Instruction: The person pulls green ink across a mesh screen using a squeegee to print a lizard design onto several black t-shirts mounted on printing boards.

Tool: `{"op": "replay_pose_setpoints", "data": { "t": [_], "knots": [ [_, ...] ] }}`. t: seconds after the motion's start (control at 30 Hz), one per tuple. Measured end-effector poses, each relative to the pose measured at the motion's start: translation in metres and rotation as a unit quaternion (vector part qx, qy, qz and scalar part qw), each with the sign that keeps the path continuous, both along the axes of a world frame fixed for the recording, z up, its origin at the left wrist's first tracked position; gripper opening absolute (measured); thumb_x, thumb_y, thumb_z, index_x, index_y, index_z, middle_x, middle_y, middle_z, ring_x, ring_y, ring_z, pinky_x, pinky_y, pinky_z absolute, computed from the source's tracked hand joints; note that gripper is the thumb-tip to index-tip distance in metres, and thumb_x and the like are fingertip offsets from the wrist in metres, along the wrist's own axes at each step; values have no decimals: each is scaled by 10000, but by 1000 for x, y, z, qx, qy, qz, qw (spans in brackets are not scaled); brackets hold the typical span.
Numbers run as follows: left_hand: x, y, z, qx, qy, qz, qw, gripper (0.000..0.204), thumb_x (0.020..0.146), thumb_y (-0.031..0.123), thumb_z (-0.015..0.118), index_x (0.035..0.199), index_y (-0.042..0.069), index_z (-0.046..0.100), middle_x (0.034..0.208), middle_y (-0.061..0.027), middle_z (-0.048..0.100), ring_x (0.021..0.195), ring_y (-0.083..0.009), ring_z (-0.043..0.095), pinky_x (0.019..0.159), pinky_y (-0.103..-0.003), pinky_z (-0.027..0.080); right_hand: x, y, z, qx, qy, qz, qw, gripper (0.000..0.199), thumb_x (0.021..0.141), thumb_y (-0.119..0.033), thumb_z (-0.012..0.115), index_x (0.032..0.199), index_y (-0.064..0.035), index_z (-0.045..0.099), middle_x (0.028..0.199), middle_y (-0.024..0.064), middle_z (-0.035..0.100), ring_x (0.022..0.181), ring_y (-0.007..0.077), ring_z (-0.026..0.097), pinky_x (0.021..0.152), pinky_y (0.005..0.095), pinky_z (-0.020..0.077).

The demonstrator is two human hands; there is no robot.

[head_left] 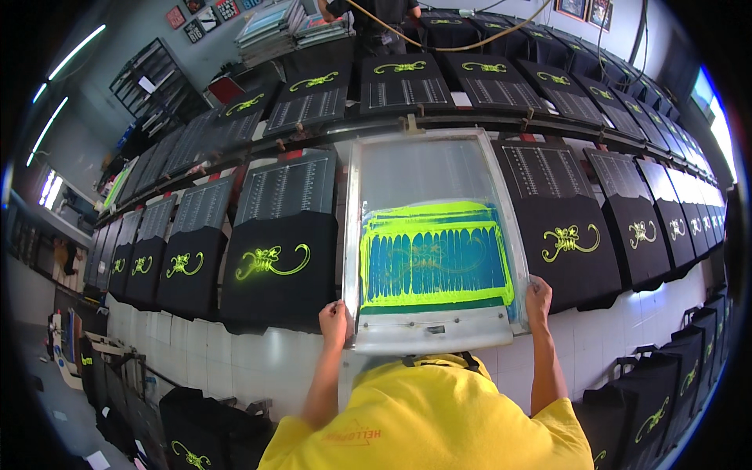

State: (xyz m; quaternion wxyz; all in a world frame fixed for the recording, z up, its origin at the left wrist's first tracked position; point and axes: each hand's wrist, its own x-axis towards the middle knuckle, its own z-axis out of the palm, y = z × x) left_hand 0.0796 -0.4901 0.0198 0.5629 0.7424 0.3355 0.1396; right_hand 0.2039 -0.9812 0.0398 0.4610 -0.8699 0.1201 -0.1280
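A silk-screen frame (439, 337) with pale metal sides lies in front of me, at the middle of the near row. Its mesh has a blue stencil area (431, 262) smeared with neon yellow-green ink (435, 298), thick along the top and bottom of that area. My left hand (334, 323) grips the frame's lower left edge with closed fingers. At the lower right edge my right hand (538, 299) is closed on the same frame. What lies beneath the screen is mostly hidden.
Black garments (270, 262) with yellow-green printed motifs lie on boards left of the screen; another black garment (580, 251) lies right. A second row (407, 78) runs behind a rail. A person (384, 23) stands at the back. Stacked frames (270, 31) sit far left.
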Motion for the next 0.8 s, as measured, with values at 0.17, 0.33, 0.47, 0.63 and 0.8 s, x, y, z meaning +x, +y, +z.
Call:
{"op": "replay_pose_setpoints", "data": {
  "t": [0.17, 0.33, 0.47, 0.63, 0.8],
  "knots": [
    [10, 0, 0, 24, 10, 3, 1000, 331, 914, 218, 626, 939, -107, 682, 747, -131, 679, 681, -164, 609, 655, -315, 478, 12, 7, 7, -28, 38, -3, 999, 301, 829, -18, 538, 1076, 45, 698, 892, 158, 723, 836, 209, 690, 790, 315, 518],
    [15, 5, -3, 24, 12, 19, 999, 334, 906, 216, 625, 927, -113, 678, 737, -149, 677, 677, -176, 613, 647, -329, 471, 20, 11, 4, -34, 8, 11, 999, 299, 828, -24, 537, 1070, 55, 693, 907, 189, 721, 844, 247, 699, 798, 327, 521],
    [21, 0, 14, 33, 17, 3, 999, 329, 910, 211, 617, 923, -114, 672, 730, -146, 668, 671, -162, 598, 638, -326, 462, 20, 13, 3, -14, 10, 14, 1000, 297, 830, -22, 534, 1068, 58, 692, 914, 199, 719, 848, 258, 698, 798, 330, 519],
    [22, 4, 16, 37, 19, 2, 999, 318, 918, 205, 611, 886, -109, 655, 693, -121, 636, 642, -137, 547, 610, -322, 435, 18, 19, 9, -19, 23, 18, 999, 298, 843, -14, 517, 1084, 45, 683, 918, 223, 705, 871, 300, 704, 787, 366, 518],
    [24, 15, 4, 13, 12, 8, 1000, 316, 924, 203, 614, 861, -105, 641, 668, -96, 612, 631, -125, 519, 595, -320, 419, 19, 23, 7, -30, 5, 25, 999, 289, 833, -5, 524, 1060, 60, 690, 901, 194, 714, 832, 250, 693, 783, 336, 514]
  ]
}}
